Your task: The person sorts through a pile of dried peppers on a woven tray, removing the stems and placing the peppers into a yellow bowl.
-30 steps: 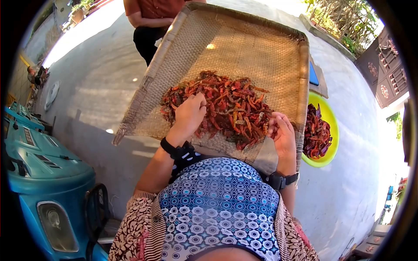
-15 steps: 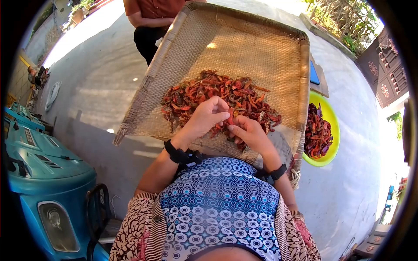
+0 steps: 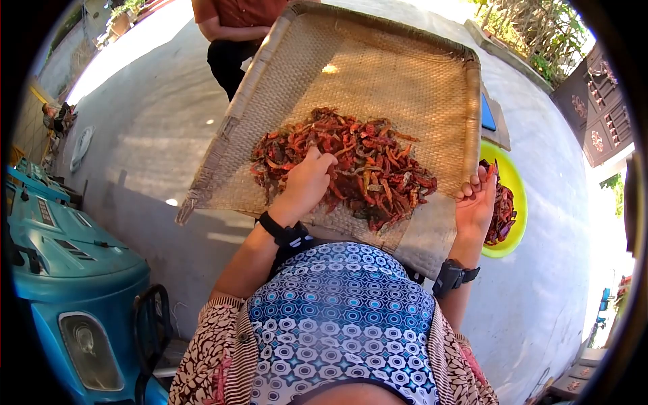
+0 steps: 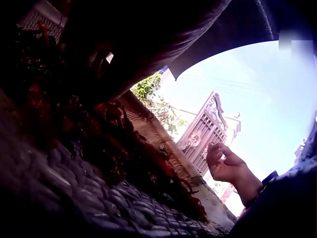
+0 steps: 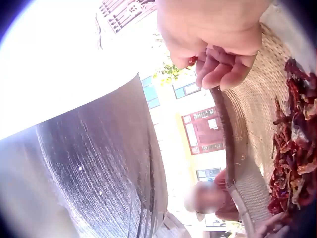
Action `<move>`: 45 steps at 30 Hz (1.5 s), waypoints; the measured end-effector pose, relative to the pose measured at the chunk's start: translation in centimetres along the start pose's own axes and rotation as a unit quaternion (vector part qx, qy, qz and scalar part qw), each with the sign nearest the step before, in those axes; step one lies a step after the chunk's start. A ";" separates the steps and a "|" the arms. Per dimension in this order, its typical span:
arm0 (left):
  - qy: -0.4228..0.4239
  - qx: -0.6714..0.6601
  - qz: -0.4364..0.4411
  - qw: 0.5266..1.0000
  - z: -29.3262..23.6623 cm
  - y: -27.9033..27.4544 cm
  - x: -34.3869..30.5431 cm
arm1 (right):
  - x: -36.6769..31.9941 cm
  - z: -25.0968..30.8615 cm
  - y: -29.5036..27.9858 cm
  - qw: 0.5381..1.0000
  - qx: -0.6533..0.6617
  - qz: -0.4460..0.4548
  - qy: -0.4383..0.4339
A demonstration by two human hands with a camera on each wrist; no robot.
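Observation:
A heap of dried red peppers (image 3: 368, 162) lies on a woven tray (image 3: 398, 74); in the right wrist view the peppers (image 5: 292, 148) show at the right edge. My left hand (image 3: 305, 185) is over the heap's near left part, fingers bent down among the peppers; whether it grips one is hidden. Over the tray's right edge, beside the yellow-green basin (image 3: 516, 223), is my right hand (image 3: 475, 206), palm up with fingers curled. In the right wrist view my right hand (image 5: 218, 44) pinches a small red piece (image 5: 192, 61), apparently a pepper.
More dried peppers (image 3: 501, 219) lie in the basin. A blue object (image 3: 487, 115) is beyond it. Behind the tray is a person in a red shirt (image 3: 246, 13). A teal vehicle (image 3: 74, 270) stands at left.
My hands came together over the heap, then parted. My right hand has moved right to the basin side; my left has returned to the heap's left part.

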State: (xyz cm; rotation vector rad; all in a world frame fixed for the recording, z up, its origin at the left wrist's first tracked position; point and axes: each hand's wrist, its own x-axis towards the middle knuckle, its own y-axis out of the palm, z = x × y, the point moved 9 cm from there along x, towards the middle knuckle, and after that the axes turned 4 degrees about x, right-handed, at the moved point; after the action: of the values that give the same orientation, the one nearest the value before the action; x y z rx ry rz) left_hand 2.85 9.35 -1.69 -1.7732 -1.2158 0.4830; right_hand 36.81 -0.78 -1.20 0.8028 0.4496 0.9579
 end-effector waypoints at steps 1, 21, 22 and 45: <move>-0.003 0.020 0.005 1.000 0.0 0.1 0.0 | 0.1 0.7 -0.2 1.000 0.020 0.008 0.010; 0.126 -0.161 0.025 0.979 -6.3 -0.5 -0.9 | -6.7 -13.7 9.8 0.825 -0.442 0.285 0.206; 0.125 -0.177 0.036 0.976 -6.3 -0.3 -0.9 | -6.6 -13.8 9.3 0.826 -0.440 0.278 0.216; -0.032 0.079 -0.089 0.992 2.5 -6.9 -0.5 | -2.6 -7.0 2.4 0.970 -0.197 0.083 0.111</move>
State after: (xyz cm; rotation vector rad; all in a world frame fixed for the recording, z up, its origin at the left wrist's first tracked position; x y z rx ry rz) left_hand -2.88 10.82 2.76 -1.5106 -1.3303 0.5205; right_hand 29.58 0.56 -3.79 0.3764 0.3708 1.2541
